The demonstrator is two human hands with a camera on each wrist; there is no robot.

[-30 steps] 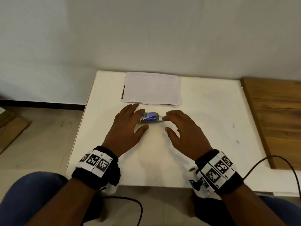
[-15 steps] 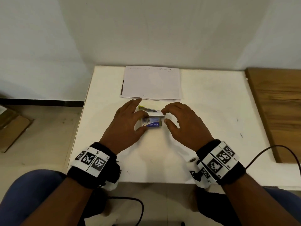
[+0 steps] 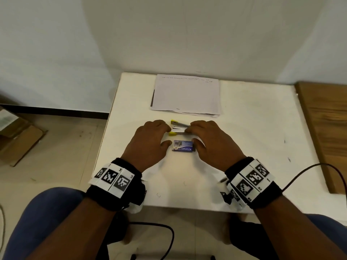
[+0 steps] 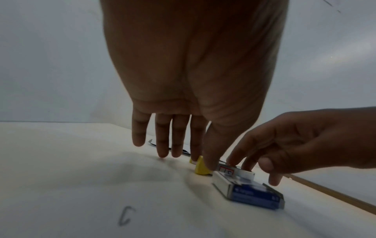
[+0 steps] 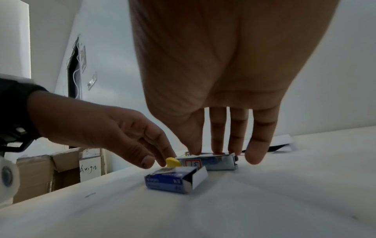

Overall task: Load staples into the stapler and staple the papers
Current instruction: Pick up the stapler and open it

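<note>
A small metal stapler [image 3: 179, 128] with yellow ends lies on the white table [image 3: 253, 137], its two arms spread apart at the left. My left hand [image 3: 165, 136] touches the yellow end [image 5: 173, 161] with its fingertips, thumb apart from it. The fingertips of my right hand [image 3: 192, 137] rest on top of the stapler's right part [image 5: 213, 161], thumb off it. A blue staple box [image 3: 183, 148] lies free just in front of the stapler, one end open in the right wrist view [image 5: 173, 180]. A stack of white papers [image 3: 185, 94] lies behind the stapler.
A wooden board [image 3: 324, 128] borders the table on the right. A black cable [image 3: 309, 171] runs from my right wrist over the table's right part. One loose bent staple [image 4: 126, 215] lies near the front edge. Cardboard boxes [image 3: 16, 136] stand on the floor at the left.
The blue staple box, held between both hands before, now lies on the table nearer to me. Both hands have moved back onto the stapler.
</note>
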